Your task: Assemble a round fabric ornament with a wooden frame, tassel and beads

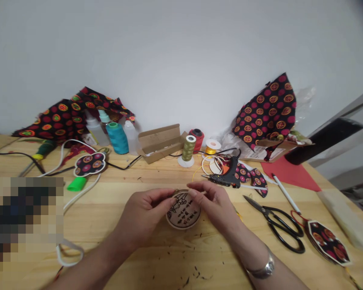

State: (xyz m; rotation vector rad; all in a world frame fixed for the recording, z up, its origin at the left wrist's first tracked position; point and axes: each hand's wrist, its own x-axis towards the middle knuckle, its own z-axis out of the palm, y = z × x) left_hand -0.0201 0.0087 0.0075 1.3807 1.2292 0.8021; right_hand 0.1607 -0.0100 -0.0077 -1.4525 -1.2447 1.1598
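Wooden table (175, 262), seen from the head camera. Centre front: a round disc (183, 211) with black drawing and lettering on a pale face, held just above the tabletop between both hands. Left hand (145, 215): fingers curled, thumb and fingertips pinching the disc's upper left edge. Right hand (213, 201): fingers closed on the disc's upper right edge, wrist bearing a metal bracelet (261, 269). Just behind the right hand: a black glue gun (226, 176) lying on its side, near white rings and patterned cloth scraps. To the right: black scissors (280, 225), blades partly apart; a white pen (286, 193); an eight-sided patterned ornament (328, 241) near the table edge. Behind, along the wall: an olive thread spool (188, 150), a teal thread spool (117, 137), a red spool (197, 137), an open cardboard box (160, 141), plastic bottles, folded patterned cloth (75, 112). Left: a flower-shaped patterned piece (89, 163), a green cap (77, 184), white cord.
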